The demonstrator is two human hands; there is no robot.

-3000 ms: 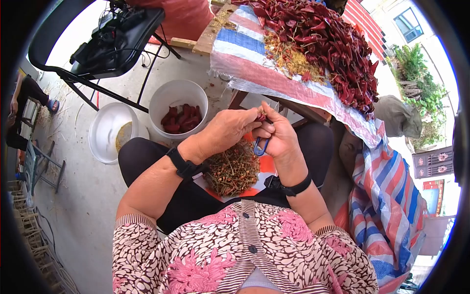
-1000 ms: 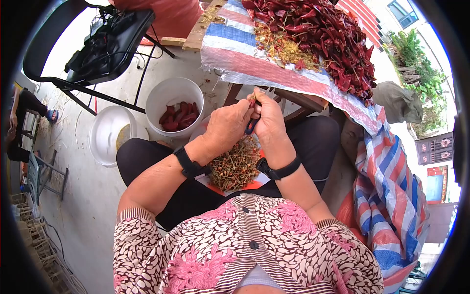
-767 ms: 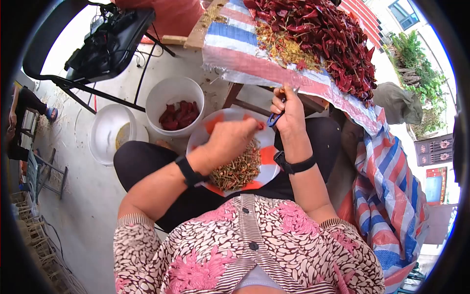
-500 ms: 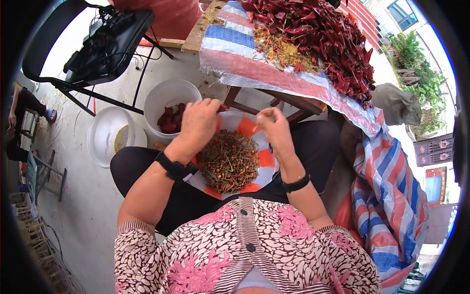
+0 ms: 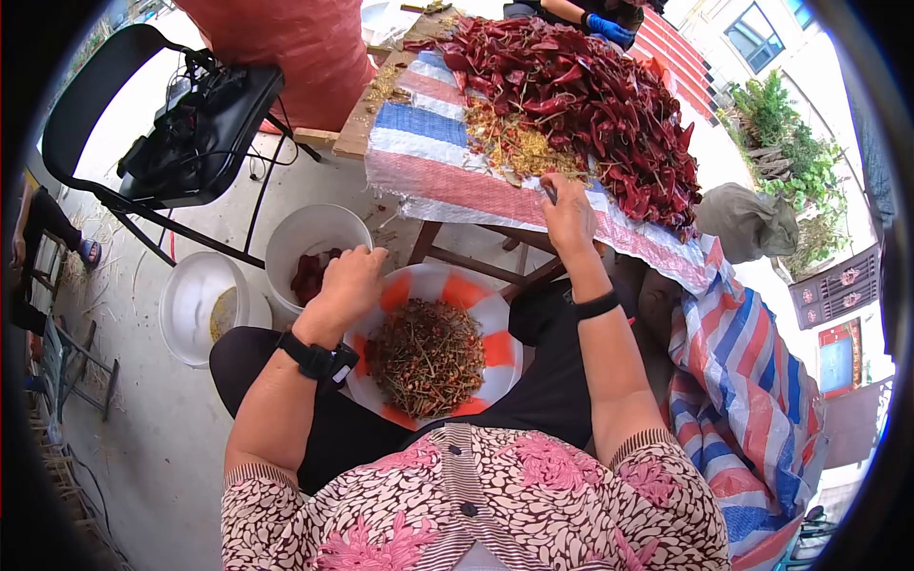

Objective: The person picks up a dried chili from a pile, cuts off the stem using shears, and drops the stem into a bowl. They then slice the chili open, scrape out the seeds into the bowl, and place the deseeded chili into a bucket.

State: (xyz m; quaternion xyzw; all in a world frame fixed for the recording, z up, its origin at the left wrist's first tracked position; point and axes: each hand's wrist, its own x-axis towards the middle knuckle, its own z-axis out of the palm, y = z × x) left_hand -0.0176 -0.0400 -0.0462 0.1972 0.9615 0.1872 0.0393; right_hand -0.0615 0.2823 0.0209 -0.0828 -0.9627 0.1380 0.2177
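Note:
My left hand (image 5: 348, 284) hangs at the right rim of a white bucket (image 5: 318, 221) that has dark red peppers (image 5: 310, 274) at its bottom. Its fingers are bent inward, and what they hold, if anything, is hidden. My right hand (image 5: 568, 217) reaches to the front edge of the striped sheet (image 5: 428, 173), fingers drawn together beside the yellow seeds (image 5: 519, 143). A small dark thing shows at its fingertips, too small to name. Behind it lies a large heap of dried red peppers (image 5: 609, 114). Between my legs, an orange-and-white basin (image 5: 500, 352) holds stems and scraps (image 5: 428, 360).
Left of the bucket is another white tub (image 5: 195, 305) with some yellow seeds. A black chair (image 5: 205, 143) carries cables. Beyond the heap, a co-worker's blue-gloved hand (image 5: 609, 30) shows. Striped sheeting (image 5: 752, 381) hangs at the right, below a grey-green sack (image 5: 747, 224).
My right hand has moved from above the basin to the sheet's edge. My left hand has gone from over the basin to the bucket; the red pepper at its fingers no longer shows. The view has shifted.

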